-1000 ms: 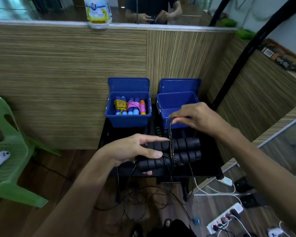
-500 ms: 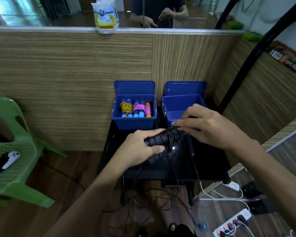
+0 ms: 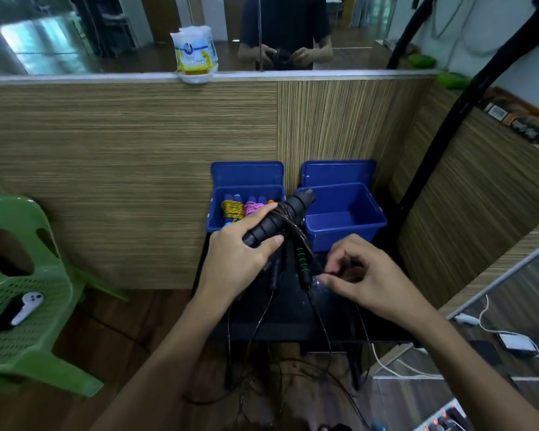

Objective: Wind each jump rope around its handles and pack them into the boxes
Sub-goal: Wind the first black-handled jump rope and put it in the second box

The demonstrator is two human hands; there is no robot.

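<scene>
Two black handles [image 3: 277, 219], lifted off the counter [image 3: 339, 318] since a second ago, now angled over the boxes in my left hand [image 3: 240, 259], grip closed round them. Right hand [image 3: 364, 278] pinches the cord [image 3: 299, 236], several turns on. Right box [image 3: 346, 231] empty; left box [image 3: 214, 223] holds wound ropes. Slack remains below.

White controller [image 3: 25, 307] lies on green chair [image 3: 44, 346].

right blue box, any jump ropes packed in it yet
No, the right blue box shows only its bare floor, while the left blue box holds the wound ropes.
</scene>
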